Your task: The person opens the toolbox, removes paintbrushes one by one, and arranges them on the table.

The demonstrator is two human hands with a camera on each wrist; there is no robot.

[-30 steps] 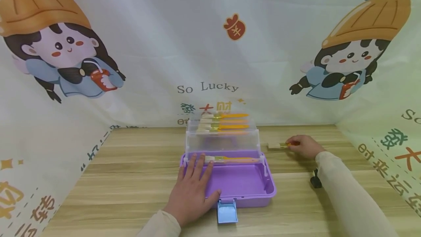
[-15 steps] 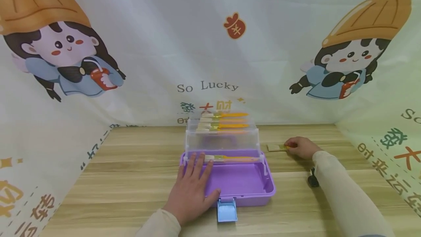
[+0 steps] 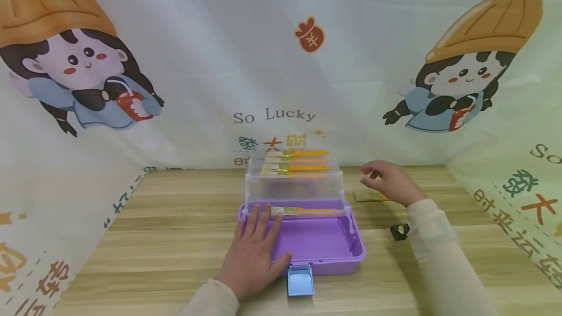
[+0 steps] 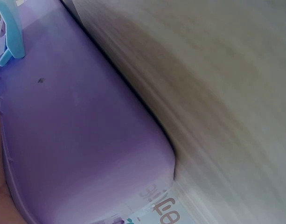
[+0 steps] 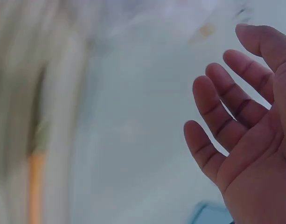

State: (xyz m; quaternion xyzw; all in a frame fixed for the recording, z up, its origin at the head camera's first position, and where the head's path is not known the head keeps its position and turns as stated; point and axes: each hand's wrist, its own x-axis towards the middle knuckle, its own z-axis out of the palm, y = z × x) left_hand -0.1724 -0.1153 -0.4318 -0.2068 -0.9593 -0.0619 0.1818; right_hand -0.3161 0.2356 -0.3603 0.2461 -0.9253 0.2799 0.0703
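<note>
A purple storage box (image 3: 316, 243) stands unfolded on the table, its clear tiered trays (image 3: 294, 187) raised at the back. Spread flat, my left hand (image 3: 252, 255) rests over the box's left side. One paintbrush (image 3: 316, 211) lies across the box's back part, and others (image 3: 309, 167) lie in the upper trays. Right of the box, a paintbrush (image 3: 368, 196) with an orange handle lies on the table, partly covered by my right hand (image 3: 392, 182). That hand is above it with relaxed fingers and holds nothing; the right wrist view shows the bare palm (image 5: 254, 182).
A light blue latch (image 3: 300, 281) hangs down at the box's front. Under the right sleeve, a small black object (image 3: 399, 231) shows near the wrist. A printed cloth (image 3: 210, 62) closes off the back and sides of the wooden table (image 3: 145, 247).
My right hand has let go of the paintbrush on the table and lifted away, up and to the left. The left hand stays on the box.
</note>
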